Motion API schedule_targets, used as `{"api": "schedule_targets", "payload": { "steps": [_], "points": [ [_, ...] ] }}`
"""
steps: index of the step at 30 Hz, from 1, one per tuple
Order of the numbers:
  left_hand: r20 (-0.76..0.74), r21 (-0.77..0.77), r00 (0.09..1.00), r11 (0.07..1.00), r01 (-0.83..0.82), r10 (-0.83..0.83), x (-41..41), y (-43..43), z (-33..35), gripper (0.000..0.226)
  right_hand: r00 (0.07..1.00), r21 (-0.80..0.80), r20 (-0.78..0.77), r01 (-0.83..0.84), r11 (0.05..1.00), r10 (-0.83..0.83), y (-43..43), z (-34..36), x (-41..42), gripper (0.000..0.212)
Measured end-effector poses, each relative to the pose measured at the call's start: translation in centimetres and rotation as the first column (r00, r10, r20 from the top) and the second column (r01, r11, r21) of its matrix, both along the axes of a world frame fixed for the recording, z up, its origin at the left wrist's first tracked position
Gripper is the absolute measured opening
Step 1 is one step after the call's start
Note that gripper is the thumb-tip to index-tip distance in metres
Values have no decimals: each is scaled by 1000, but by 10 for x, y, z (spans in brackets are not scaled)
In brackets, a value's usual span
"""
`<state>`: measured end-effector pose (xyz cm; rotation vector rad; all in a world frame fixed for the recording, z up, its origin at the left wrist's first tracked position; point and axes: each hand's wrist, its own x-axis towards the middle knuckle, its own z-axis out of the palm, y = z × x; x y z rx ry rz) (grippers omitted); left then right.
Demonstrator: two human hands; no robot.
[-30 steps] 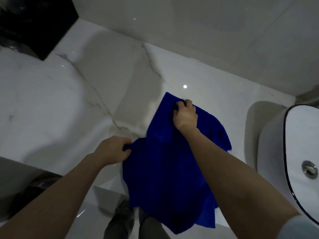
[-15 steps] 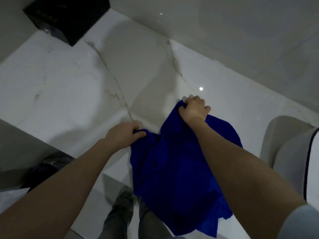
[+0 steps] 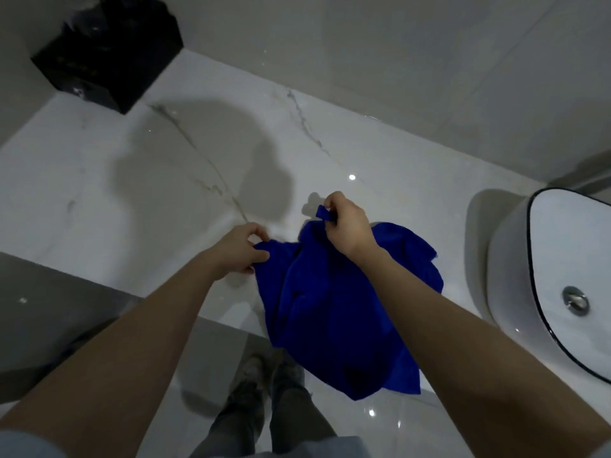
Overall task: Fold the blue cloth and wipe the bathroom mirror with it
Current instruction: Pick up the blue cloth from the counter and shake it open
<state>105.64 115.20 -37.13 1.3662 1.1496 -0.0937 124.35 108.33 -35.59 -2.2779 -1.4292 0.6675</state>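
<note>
Drawn slightly closer together than before, both hands hold the blue cloth (image 3: 330, 309), which hangs crumpled past the bench (image 3: 99, 193) edge, above the shoes (image 3: 251, 375). The left hand (image 3: 243, 249) has its grip pinching one edge; the right hand (image 3: 347, 226) pinches an upturned corner. A white basin (image 3: 515, 276) stands right of the cloth, and a black box (image 3: 109, 57) sits far left by the wall (image 3: 396, 61).

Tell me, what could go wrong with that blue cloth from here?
The right hand pinches only a small corner of the blue cloth, so it might slip free. The cloth hangs bunched past the counter edge, so the fold could come out crooked.
</note>
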Motion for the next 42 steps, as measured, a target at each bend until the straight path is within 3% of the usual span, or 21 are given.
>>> {"api": "schedule_targets", "payload": {
  "steps": [5,10,12,13,15,17,19,21,23,26,28,31,35,39,42],
  "points": [
    [-57,222,997,973,67,-56,-4,-8,4,26,969,42,180,163,986,-168,-25,6,-8,26],
    [-13,409,1000,912,10,-5,1,-27,15,36,954,55,112,274,960,-278,-51,16,-18,12],
    [59,455,998,889,-52,28,8,-32,24,38,983,-89,-95,150,985,-159,-60,37,-22,8],
    [97,467,995,881,-75,33,13,-33,30,40,963,-219,-264,-11,976,-49,-64,51,-25,15],
    [156,479,988,875,-76,0,24,-37,42,42,833,-418,-541,-387,822,117,-71,80,-32,18],
    [208,474,977,878,-66,-39,34,-41,52,43,732,-466,-666,-558,686,144,-73,96,-33,14],
    [273,446,960,893,-67,-64,41,-47,62,42,775,-428,-618,-473,770,133,-70,102,-30,6],
    [351,376,934,924,-75,-66,44,-52,70,40,894,-315,-441,-240,918,82,-64,101,-23,15],
    [418,248,909,963,-107,-7,45,-58,77,38,920,-237,-392,-99,966,-2,-61,103,-18,15],
    [406,156,905,966,-207,129,43,-62,81,36,866,-224,-500,-99,970,-27,-66,104,-17,10],
    [404,134,891,950,-281,207,39,-63,80,33,843,-193,-538,-87,977,-31,-70,103,-17,21],
    [410,88,868,936,-342,279,35,-66,77,25,892,-71,-453,-46,996,9,-71,97,-19,26],
    [435,38,862,952,-305,259,34,-72,77,24,934,81,-357,0,997,29,-68,85,-25,22],
    [492,14,831,952,-307,261,31,-75,77,25,959,161,-284,36,986,11,-66,78,-31,9],
    [492,3,822,943,-332,288,29,-77,75,17,953,193,-300,103,976,-41,-62,72,-34,22]
  ]
}}
